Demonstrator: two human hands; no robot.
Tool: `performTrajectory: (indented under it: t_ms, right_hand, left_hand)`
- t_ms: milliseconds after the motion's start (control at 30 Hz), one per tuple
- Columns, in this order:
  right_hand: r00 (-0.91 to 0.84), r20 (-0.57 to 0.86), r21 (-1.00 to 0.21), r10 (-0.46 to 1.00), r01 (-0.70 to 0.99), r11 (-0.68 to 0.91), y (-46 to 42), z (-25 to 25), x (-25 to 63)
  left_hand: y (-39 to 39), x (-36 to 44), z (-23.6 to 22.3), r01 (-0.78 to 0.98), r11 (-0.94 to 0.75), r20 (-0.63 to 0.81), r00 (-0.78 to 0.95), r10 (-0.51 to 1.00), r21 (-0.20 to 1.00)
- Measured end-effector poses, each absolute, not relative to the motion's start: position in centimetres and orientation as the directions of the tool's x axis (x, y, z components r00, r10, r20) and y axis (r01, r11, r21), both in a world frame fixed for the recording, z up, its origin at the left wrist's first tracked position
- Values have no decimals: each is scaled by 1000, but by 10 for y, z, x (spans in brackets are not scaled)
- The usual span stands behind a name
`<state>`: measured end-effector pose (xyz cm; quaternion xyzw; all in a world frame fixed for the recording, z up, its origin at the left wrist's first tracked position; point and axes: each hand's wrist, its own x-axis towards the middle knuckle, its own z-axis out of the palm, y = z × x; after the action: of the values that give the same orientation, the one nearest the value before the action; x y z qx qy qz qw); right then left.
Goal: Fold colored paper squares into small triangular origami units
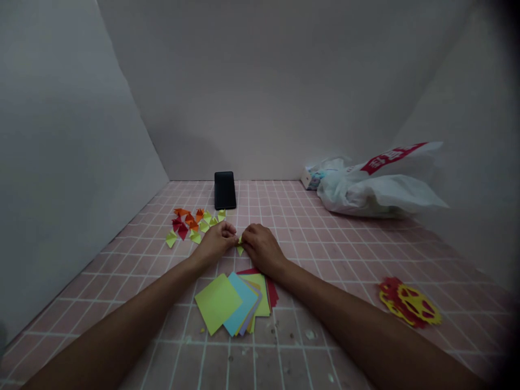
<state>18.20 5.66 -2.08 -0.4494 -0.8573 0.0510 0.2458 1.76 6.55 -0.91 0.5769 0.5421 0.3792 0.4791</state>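
Note:
My left hand and my right hand meet at the middle of the pink tiled table. Both pinch a small yellow-green folded paper piece between their fingertips, most of it hidden by the fingers. Just in front of my wrists lies a fanned stack of square coloured papers, yellow-green on top, then blue, purple, yellow and red. To the left of my left hand sits a cluster of several small folded triangles in orange, red and yellow-green.
A black phone lies flat near the back wall. A white plastic bag with red print and a small box sit at the back right. A red and yellow paper cut-out lies at the right. Grey walls close in on three sides.

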Motion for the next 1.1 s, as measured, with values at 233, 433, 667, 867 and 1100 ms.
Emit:
performTrajectory:
  t_ms: [233, 433, 667, 867, 1100]
  right_hand:
    - [-473, 381, -319, 795, 740, 593, 57, -22, 183]
    - [-472, 370, -316, 800, 746, 586, 57, -21, 183]
    - [-469, 382, -327, 796, 738, 591, 57, -22, 182]
    - [-470, 380, -331, 797, 735, 592, 57, -22, 183]
    - [-447, 399, -379, 801, 715, 588, 58, -25, 183]
  left_hand:
    - [67, 17, -9, 270, 43, -81, 131, 988, 962]
    - [68, 18, -9, 247, 50, -84, 131, 988, 968]
    - [64, 19, -7, 213, 56, -88, 143, 986, 975]
    - [65, 18, -9, 236, 48, -81, 133, 988, 971]
    - [68, 17, -13, 202, 25, -53, 136, 989, 979]
